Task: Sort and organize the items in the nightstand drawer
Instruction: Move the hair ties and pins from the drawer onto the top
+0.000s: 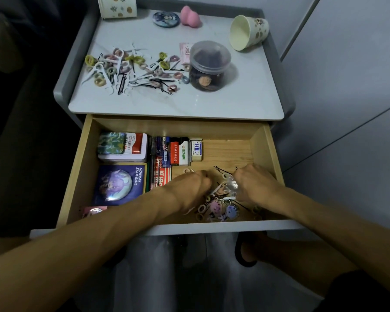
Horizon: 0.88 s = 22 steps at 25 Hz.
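Grey nightstand top (189, 104) carries a scatter of hair ties, floss picks and pins. Below it the wooden drawer (266, 154) stands pulled out, with both hands down in its right half.

The left hand (193, 188) is knuckles-up with its fingers curled under. The tips are hidden, so I cannot tell whether they pinch anything. The right hand (254, 185) also curls downward, and its fingertips meet a crinkled clear bag (231, 185). Whether they grip the bag or only touch it is unclear.

The loose pile (216, 206) still to be sorted lies between and just below the two sets of fingers. Black bobby pins (222, 170) lie just beyond the right fingertips. Small hair ties (202, 208) and keychain charms (231, 211) sit nearer the wrists.

All of it looks very light. The ties are probably soft and stretchy, and easy to hook with one finger. The pins are likely thin, stiff and flat on the wood, so they would want a fingernail under one end. The bag is probably slippery film and best pinched at a corner. The charms may tangle, so they are best lifted by their rings.
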Each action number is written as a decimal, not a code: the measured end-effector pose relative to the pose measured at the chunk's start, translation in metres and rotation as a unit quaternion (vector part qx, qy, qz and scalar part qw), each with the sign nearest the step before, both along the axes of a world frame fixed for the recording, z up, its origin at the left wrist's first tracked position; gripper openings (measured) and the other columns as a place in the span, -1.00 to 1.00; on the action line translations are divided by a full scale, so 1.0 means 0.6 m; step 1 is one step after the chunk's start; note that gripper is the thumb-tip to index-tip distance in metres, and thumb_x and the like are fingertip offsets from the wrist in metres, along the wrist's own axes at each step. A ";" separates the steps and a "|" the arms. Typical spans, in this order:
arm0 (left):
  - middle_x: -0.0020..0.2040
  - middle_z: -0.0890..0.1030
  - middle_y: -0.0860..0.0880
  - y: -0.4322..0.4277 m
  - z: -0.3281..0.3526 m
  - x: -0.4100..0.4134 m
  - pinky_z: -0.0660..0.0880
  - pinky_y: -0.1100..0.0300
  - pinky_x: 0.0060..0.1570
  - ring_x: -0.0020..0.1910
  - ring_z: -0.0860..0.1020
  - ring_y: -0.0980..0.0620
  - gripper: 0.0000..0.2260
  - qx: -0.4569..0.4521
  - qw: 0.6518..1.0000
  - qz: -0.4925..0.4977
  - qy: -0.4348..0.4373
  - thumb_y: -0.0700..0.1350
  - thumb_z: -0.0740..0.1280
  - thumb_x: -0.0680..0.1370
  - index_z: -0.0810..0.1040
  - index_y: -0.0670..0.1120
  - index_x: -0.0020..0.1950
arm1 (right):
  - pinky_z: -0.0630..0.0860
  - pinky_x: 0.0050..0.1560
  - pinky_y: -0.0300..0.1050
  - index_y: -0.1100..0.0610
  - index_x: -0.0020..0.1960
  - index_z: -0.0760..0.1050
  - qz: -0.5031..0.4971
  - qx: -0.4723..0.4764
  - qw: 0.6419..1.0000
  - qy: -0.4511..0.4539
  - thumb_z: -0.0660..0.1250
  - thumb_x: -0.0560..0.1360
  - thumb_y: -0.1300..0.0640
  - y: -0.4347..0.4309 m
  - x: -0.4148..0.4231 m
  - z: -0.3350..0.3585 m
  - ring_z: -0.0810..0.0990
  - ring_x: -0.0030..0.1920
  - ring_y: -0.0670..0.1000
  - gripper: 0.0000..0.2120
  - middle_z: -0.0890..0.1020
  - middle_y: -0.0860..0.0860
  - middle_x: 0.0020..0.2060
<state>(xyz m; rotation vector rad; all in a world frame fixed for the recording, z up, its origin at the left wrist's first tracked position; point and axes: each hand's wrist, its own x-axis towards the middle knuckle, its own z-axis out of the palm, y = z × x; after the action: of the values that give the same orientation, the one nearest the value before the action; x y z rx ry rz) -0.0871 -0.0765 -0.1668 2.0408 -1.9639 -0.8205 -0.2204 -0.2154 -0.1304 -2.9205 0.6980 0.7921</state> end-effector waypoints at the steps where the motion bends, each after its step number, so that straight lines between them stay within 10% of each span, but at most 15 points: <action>1: 0.09 0.54 -0.01 0.000 0.008 0.002 0.53 0.13 0.08 -0.01 0.54 0.06 -0.78 0.002 1.000 0.001 -0.012 -0.02 0.19 0.63 0.42 -0.02 0.26 | 0.51 -0.06 -0.13 0.09 0.04 0.50 -0.012 0.012 1.000 -0.006 0.41 0.50 0.10 0.000 0.001 0.000 0.52 -0.12 0.00 -0.83 0.57 0.00 -0.12; 5: 0.27 0.41 -0.14 0.002 0.030 0.011 0.48 0.23 -0.07 -0.10 0.44 0.04 -0.44 0.016 0.981 -0.046 -0.189 -0.08 0.35 0.55 0.21 -0.13 0.49 | 0.52 -0.09 -0.13 0.10 0.01 0.51 -0.043 0.058 0.997 -0.001 0.43 0.48 0.02 -0.003 -0.001 0.008 0.56 -0.12 0.01 -0.80 0.58 0.00 -0.15; 12: -0.01 0.55 -0.03 0.004 0.017 0.006 0.48 0.25 0.04 -0.05 0.53 0.05 -0.81 0.032 0.999 0.039 -0.002 -0.16 0.11 0.67 0.52 -0.10 0.10 | 0.49 0.20 0.03 0.09 0.04 0.53 0.020 0.019 1.000 0.012 0.38 0.50 -0.04 0.014 -0.004 -0.001 0.52 0.01 0.12 -0.77 0.56 0.05 -0.13; 22: -0.07 0.56 -0.02 0.005 0.016 0.004 0.49 0.20 0.02 -0.11 0.53 0.09 -0.83 0.029 0.999 0.021 -0.019 -0.17 0.14 0.66 0.50 -0.07 -0.02 | 0.39 -0.16 -0.20 0.09 -0.06 0.52 0.062 0.008 0.998 -0.032 0.36 0.52 0.19 0.011 0.011 0.010 0.44 -0.25 -0.03 -0.97 0.37 -0.08 -0.36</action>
<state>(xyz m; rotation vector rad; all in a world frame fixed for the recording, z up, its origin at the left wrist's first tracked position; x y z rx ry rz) -0.0845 -0.0735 -0.1575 2.1384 -1.9311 -0.8462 -0.2141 -0.2088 -0.1243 -2.9825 0.5072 0.7071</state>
